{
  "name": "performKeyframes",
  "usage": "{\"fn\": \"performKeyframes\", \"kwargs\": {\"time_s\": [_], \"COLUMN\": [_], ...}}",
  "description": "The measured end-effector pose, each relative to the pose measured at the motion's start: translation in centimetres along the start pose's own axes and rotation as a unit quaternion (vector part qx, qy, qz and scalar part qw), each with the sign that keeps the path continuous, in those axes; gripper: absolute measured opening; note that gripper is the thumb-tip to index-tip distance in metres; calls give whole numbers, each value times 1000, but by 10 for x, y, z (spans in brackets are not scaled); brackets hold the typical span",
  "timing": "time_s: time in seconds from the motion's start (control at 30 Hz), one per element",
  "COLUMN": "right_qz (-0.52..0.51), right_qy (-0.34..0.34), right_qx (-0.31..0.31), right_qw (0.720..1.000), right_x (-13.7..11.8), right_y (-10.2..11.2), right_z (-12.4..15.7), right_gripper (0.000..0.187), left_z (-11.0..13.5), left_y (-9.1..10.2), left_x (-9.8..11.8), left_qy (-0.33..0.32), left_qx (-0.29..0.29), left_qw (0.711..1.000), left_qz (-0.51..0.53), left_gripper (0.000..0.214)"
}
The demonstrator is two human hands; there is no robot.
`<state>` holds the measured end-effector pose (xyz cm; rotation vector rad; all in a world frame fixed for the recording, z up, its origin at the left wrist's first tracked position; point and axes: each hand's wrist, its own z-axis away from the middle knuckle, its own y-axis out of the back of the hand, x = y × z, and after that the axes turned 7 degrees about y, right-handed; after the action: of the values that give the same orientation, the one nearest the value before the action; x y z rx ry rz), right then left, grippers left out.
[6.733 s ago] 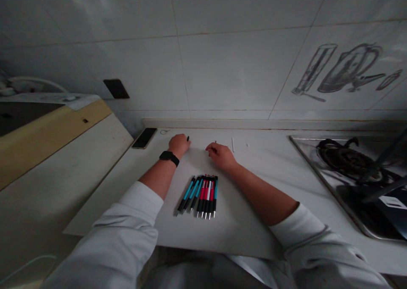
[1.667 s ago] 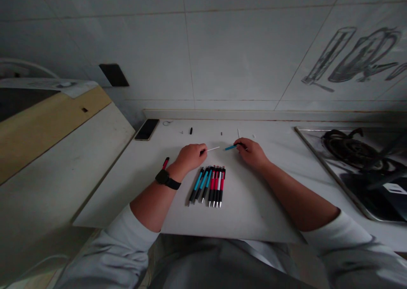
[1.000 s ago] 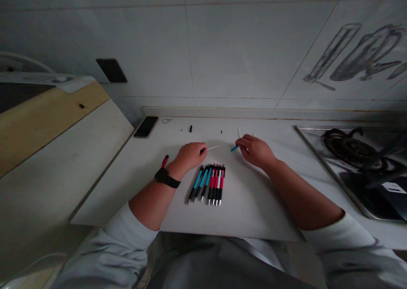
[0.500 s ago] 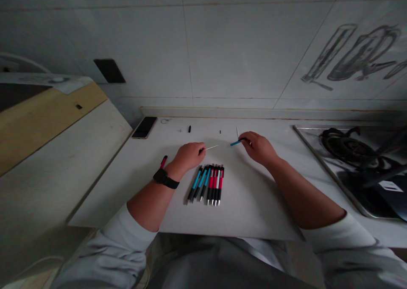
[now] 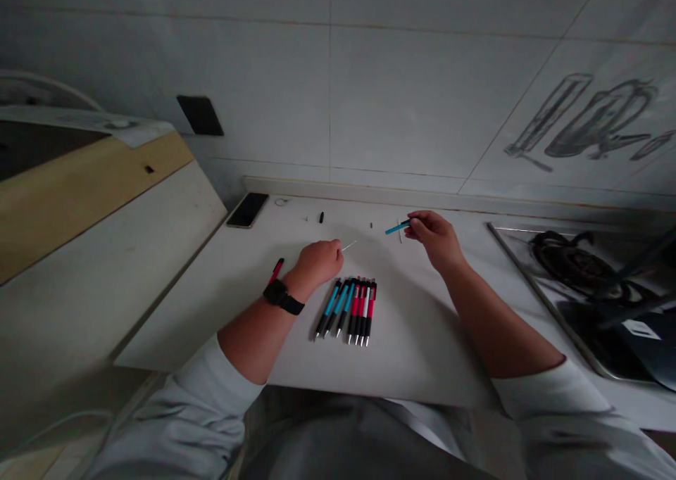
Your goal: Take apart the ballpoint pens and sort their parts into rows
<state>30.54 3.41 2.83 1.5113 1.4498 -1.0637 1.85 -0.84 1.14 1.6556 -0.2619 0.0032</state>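
My left hand (image 5: 321, 260) is closed around a thin white pen refill (image 5: 349, 245), whose tip points up and to the right. In my right hand (image 5: 436, 239), the fingers pinch a blue pen barrel (image 5: 394, 228) with a black end, held above the counter. A second white stick (image 5: 400, 232) lies by the right fingertips. Below my left hand, blue pens (image 5: 332, 308) and red pens (image 5: 361, 314), one with a white part, lie in a row. A red and black pen (image 5: 275, 270) is partly hidden behind my left wrist.
Along the back of the white counter (image 5: 412, 339) lie a phone (image 5: 247, 210), a small ring (image 5: 282, 202), a short black piece (image 5: 322, 217), a tiny metal-looking bit (image 5: 307, 219) and a tiny dark piece (image 5: 370, 224). A gas stove (image 5: 570, 262) is on the right.
My right hand has lifted the blue barrel slightly, so more of the white stick beside it shows. My left hand keeps the refill. The camera view has shifted a little.
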Motion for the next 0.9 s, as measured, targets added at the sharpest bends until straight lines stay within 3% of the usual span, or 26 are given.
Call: {"fn": "performKeyframes", "kwargs": {"time_s": [0.1,0.2,0.33,0.47,0.7,0.9], "right_qz": [-20,-29,-19,-5,81,269], "right_qy": [-16,-45,-86,-101,-70,26], "right_qx": [-59,-165,-290,-350,-401,-467], "right_qw": [998,985,953,931,910,842], "right_x": [-7,-10,-5,-1,8,23], "right_y": [-17,-48,-106,-170,-262,-299], "right_z": [2,5,6,1,-3,0], "right_gripper": [43,42,41,34,14,14], "left_z": [-2,-5,-5,1,6,-1], "left_y": [13,38,72,94,101,90], "left_x": [-6,-23,-59,-90,-111,-116], "left_qy": [46,103,144,174,195,196], "left_qx": [22,74,143,180,210,206], "left_qw": [999,990,965,932,899,899], "left_qz": [12,56,167,263,331,332], "left_gripper": [26,25,23,23,20,21]}}
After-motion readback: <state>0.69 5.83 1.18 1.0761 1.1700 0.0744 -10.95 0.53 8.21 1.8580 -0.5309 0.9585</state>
